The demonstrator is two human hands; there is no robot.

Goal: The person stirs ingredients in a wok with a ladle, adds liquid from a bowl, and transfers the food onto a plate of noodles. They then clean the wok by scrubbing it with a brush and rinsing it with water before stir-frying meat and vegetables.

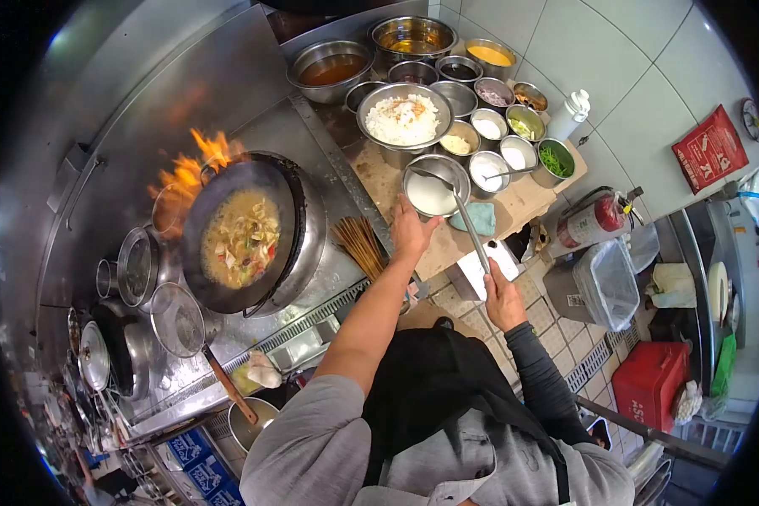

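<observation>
My left hand [411,229] grips the near left side of a metal bowl [462,175] that holds a thin white liquid [432,199]. In my right hand [504,297] is the long handle of a metal ladle [474,228]. The ladle's head dips into that bowl, partly hidden by the liquid. On the stove to the left, a wok [196,261] holds a soupy stir-fry [240,240] with pale pieces and bits of red and green. Flames [215,152] rise at the wok's far edge.
A bowl of rice [403,120] and several seasoning tins stand beyond the white liquid, with chopped greens [555,158] at the right. A teal cloth [479,219] lies beside the bowl. A strainer [177,320] rests left of the wok. A fire extinguisher [594,221] stands at the right.
</observation>
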